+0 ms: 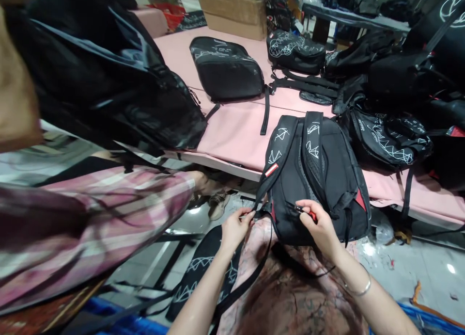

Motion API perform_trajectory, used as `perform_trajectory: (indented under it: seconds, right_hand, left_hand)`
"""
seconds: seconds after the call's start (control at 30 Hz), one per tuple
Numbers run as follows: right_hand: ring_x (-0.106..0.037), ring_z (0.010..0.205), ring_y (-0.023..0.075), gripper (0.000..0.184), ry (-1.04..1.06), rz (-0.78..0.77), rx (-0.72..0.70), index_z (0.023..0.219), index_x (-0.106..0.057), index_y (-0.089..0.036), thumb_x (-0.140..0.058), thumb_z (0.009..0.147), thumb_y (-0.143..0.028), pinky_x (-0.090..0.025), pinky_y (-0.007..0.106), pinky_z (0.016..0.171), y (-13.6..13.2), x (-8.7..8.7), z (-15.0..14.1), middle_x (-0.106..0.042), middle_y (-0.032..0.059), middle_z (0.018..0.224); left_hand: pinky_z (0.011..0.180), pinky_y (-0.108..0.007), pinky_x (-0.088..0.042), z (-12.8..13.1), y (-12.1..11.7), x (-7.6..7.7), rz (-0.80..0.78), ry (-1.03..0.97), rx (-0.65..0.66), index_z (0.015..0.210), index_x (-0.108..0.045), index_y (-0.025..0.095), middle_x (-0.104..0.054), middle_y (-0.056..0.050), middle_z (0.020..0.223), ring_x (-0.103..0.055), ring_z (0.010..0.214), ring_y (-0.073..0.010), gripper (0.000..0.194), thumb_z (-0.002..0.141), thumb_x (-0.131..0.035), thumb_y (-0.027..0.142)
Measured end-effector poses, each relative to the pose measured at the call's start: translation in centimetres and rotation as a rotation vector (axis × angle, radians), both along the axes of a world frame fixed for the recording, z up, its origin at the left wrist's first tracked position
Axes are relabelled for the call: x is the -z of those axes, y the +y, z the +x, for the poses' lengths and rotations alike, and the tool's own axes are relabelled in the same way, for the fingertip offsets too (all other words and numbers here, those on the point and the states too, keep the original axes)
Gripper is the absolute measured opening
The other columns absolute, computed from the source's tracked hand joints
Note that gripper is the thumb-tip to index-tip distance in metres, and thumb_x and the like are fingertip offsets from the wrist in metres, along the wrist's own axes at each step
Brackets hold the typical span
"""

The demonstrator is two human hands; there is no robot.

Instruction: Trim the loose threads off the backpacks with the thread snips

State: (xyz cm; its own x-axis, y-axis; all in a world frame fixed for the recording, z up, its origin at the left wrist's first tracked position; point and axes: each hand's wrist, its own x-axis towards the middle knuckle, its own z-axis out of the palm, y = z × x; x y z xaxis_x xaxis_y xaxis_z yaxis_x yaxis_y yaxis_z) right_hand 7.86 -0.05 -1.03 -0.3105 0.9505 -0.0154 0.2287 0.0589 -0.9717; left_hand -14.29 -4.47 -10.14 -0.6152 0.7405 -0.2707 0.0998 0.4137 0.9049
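Note:
A black backpack (332,146) leans from my lap against the table edge, its shoulder straps facing up with white line drawings on them. At its lower left corner, my left hand (237,227) is closed in a pinch on the black strap (257,210). Over the back panel, my right hand (320,228) grips small thread snips (311,215) with red and black parts, their dark tip pointing left toward the pinched strap. The tip stands out poorly against the black fabric. A loose strap (254,277) hangs down across my lap.
The pink table (232,131) carries several black bags, among them a backpack (232,73), and a cardboard box (232,12). At left, a person in a plaid garment (119,204) stands close beside a large black bag (109,73). Another patterned bag (203,267) lies low at my left.

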Motion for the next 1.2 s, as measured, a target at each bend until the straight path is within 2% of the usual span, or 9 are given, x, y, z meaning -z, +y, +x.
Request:
perform_trajectory:
  seconds: [0.13,0.27,0.43,0.5,0.63,0.8,0.97,1.07,1.2]
  right_hand:
    - [-0.058,0.066,0.0127,0.025,0.049,-0.085,-0.076,0.095,-0.064,-0.019,-0.061,0.071,-0.026,-0.047,0.024,0.063,0.7,1.3,-2.0,-0.064,-0.0002,0.075]
    - [-0.062,0.069,0.0163,0.018,0.157,-0.155,-0.039,0.082,-0.067,-0.016,-0.062,0.07,-0.03,-0.05,0.029,0.067,1.1,2.4,-4.4,-0.068,0.0039,0.076]
    - [-0.062,0.068,0.0169,0.036,0.092,-0.156,0.001,0.098,-0.066,-0.018,-0.068,0.065,-0.03,-0.051,0.031,0.069,1.1,2.7,-6.5,-0.069,0.0031,0.08]
    - [-0.062,0.069,0.0172,0.04,0.064,-0.145,-0.013,0.098,-0.067,-0.019,-0.072,0.061,-0.031,-0.051,0.031,0.07,1.1,2.7,-7.0,-0.069,0.0023,0.081]
    - [-0.063,0.073,0.0183,0.027,0.172,-0.223,-0.003,0.08,-0.069,-0.017,-0.074,0.055,-0.027,-0.051,0.031,0.073,1.3,3.4,-7.6,-0.069,0.0019,0.08]
    - [-0.064,0.078,0.0185,0.023,0.378,-0.325,0.031,0.083,-0.07,-0.016,-0.065,0.064,-0.029,-0.05,0.033,0.079,1.3,4.6,-7.7,-0.071,0.0028,0.083]
    - [-0.064,0.084,0.0187,0.023,0.315,-0.148,0.269,0.088,-0.07,-0.016,-0.059,0.072,-0.028,-0.049,0.032,0.082,0.5,4.0,-6.6,-0.071,0.0055,0.089]
    - [-0.062,0.077,0.0172,0.02,0.177,0.071,0.226,0.088,-0.07,-0.019,-0.062,0.07,-0.023,-0.05,0.028,0.073,-0.1,3.5,-5.9,-0.069,0.0037,0.083]
    - [-0.058,0.066,0.014,0.024,0.048,0.357,0.167,0.088,-0.07,-0.02,-0.053,0.073,-0.013,-0.046,0.023,0.06,-0.3,3.7,-5.5,-0.066,0.0025,0.074]
  left_hand:
    - [0.061,-0.029,-0.045,0.0,-0.5,-1.3,0.141,-0.04,-0.16,0.078,-0.054,0.021,-0.059,0.002,0.055,-0.061,0.055,-0.0195,0.027,0.063,-0.063,0.042]
    - [0.063,-0.031,-0.05,1.1,-0.4,-3.8,0.321,-0.156,-0.264,0.083,-0.048,0.022,-0.057,0.004,0.065,-0.06,0.053,-0.015,0.03,0.067,-0.06,0.044]
    - [0.064,-0.031,-0.052,3.5,0.4,-6.6,0.424,-0.358,-0.26,0.075,-0.049,0.019,-0.053,0.006,0.057,-0.06,0.053,-0.0134,0.032,0.063,-0.067,0.043]
    - [0.063,-0.029,-0.053,4.3,0.5,-7.1,0.421,-0.448,-0.24,0.07,-0.049,0.018,-0.053,0.005,0.056,-0.059,0.054,-0.0116,0.033,0.061,-0.07,0.041]
    - [0.062,-0.025,-0.053,5.1,0.4,-7.4,0.399,-0.561,-0.226,0.066,-0.05,0.015,-0.054,0.005,0.055,-0.057,0.053,-0.0082,0.035,0.057,-0.075,0.038]
    - [0.066,-0.029,-0.055,5.5,0.5,-8.0,0.407,-0.629,-0.237,0.071,-0.052,0.015,-0.06,0.004,0.055,-0.064,0.057,-0.0129,0.036,0.056,-0.077,0.035]
    - [0.067,-0.03,-0.055,6.0,0.8,-8.4,0.434,-0.635,-0.287,0.07,-0.052,0.015,-0.06,0.005,0.052,-0.066,0.059,-0.0151,0.035,0.056,-0.078,0.033]
    - [0.064,-0.029,-0.055,6.4,0.7,-8.5,0.432,-0.627,-0.307,0.069,-0.053,0.015,-0.061,0.003,0.054,-0.066,0.06,-0.0165,0.036,0.053,-0.08,0.033]
    - [0.053,-0.019,-0.051,7.0,0.5,-8.8,0.417,-0.579,-0.328,0.069,-0.056,0.013,-0.061,0.004,0.055,-0.061,0.052,-0.0096,0.036,0.051,-0.08,0.034]
